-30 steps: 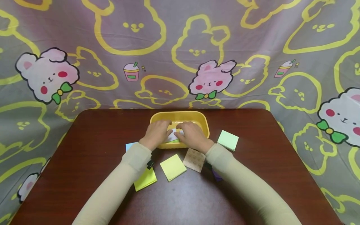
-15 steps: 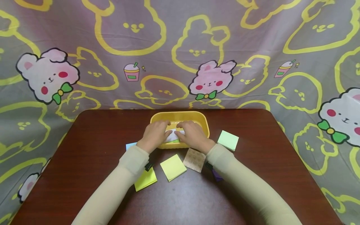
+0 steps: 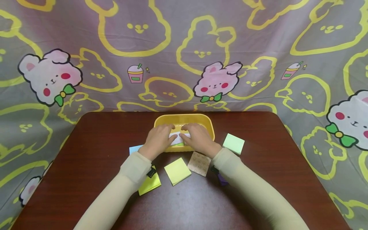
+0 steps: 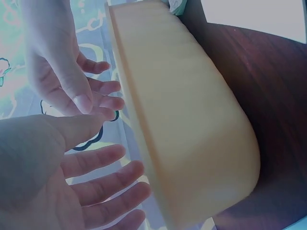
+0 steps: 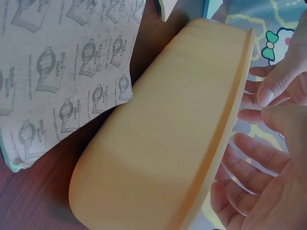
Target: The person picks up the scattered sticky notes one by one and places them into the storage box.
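My left hand (image 3: 159,137) and right hand (image 3: 198,135) hover over a yellow plastic basket (image 3: 184,149). In both wrist views their fingers are loosely bent and spread, with nothing visible between them, and the thumbs point toward each other. White paper pieces (image 3: 177,139) and a bit of green lie inside the basket, partly hidden by the hands. The basket's outer wall (image 4: 177,110) fills the left wrist view, the fingers being just past its rim. Near my right forearm lies a brown patterned sticky-note pad (image 3: 199,164), its printed backing (image 5: 67,62) large in the right wrist view.
A pale yellow pad (image 3: 177,171) lies before the basket. A bright yellow pad (image 3: 150,184) and a blue one (image 3: 135,149) are partly under my left arm. A mint pad (image 3: 234,143) sits right of the basket, and a purple one (image 3: 222,179) is partly under my right arm.
My left wrist has drawn back slightly toward the lower left, and the thumbs have parted a little. The basket and pads stay put.
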The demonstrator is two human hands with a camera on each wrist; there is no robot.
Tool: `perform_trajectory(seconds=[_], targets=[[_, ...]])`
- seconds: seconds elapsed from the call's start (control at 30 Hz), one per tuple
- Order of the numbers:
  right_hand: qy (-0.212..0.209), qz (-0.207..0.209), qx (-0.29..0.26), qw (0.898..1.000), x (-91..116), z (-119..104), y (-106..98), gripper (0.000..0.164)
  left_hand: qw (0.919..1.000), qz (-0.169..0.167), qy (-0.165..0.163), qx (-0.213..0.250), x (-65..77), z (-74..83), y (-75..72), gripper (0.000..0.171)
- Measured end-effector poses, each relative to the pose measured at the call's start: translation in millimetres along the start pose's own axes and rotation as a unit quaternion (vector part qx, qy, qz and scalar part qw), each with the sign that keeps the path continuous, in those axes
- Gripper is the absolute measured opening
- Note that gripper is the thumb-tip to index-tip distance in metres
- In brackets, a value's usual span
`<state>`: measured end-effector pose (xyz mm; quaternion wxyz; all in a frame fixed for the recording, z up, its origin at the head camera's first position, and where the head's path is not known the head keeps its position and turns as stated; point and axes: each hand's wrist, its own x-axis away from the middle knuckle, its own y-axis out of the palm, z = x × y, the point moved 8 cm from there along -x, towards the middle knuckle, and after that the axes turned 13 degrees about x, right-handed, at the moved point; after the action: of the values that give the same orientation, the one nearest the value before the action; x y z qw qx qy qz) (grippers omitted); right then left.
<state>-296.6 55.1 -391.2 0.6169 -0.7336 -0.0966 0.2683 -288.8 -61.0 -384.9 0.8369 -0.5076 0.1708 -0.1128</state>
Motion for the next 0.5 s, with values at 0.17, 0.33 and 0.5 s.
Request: perform_trajectory(seconds=[0.17, 0.33, 0.5], targets=[[0.000, 0.005, -0.004, 1.000, 1.9, 0.3, -2.3, 0.038, 1.0000, 0.003, 0.005, 0.000, 3.1, 2.6, -1.1, 0.041], [0.000, 0.007, -0.004, 1.000, 4.2, 0.8, -4.3, 0.039, 0.9999, 0.006, 0.009, 0.000, 5.5, 6.1, -1.4, 0.042], [-0.001, 0.010, -0.008, 1.000, 6.0, 1.1, -6.9, 0.039, 0.9999, 0.007, 0.010, -0.001, 7.3, 9.0, -1.6, 0.043]])
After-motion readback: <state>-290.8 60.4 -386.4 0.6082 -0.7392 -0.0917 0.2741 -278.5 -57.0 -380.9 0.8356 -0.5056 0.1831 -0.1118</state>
